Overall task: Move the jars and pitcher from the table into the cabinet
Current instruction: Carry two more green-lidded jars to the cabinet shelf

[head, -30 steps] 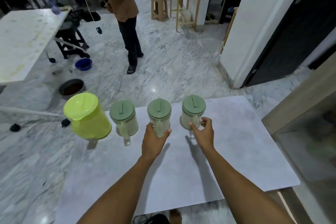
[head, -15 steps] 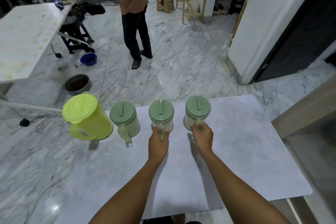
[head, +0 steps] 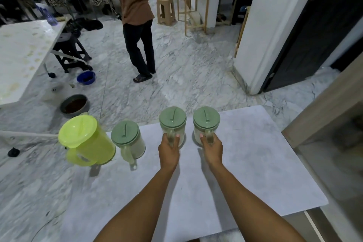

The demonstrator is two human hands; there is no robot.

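Three clear jars with green lids and a lime-green pitcher (head: 86, 140) stand in a row along the far edge of the grey table (head: 255, 173). My left hand (head: 169, 150) grips the handle of the middle jar (head: 172, 122). My right hand (head: 212, 148) grips the handle of the right jar (head: 206, 121). Both held jars look slightly raised off the table. The left jar (head: 127, 139) stands untouched beside the pitcher. The cabinet (head: 334, 133) is at the right edge, its inside dark and blurred.
A person in a brown shirt (head: 137, 25) stands on the marble floor beyond the table. A white table (head: 21, 55), black stool (head: 68, 53), two bowls on the floor and a white pillar (head: 271, 25) lie further off.
Both hands have closed fully around the jar handles. The middle and right jars have lifted slightly and sit closer together. The person beyond has stepped nearer.
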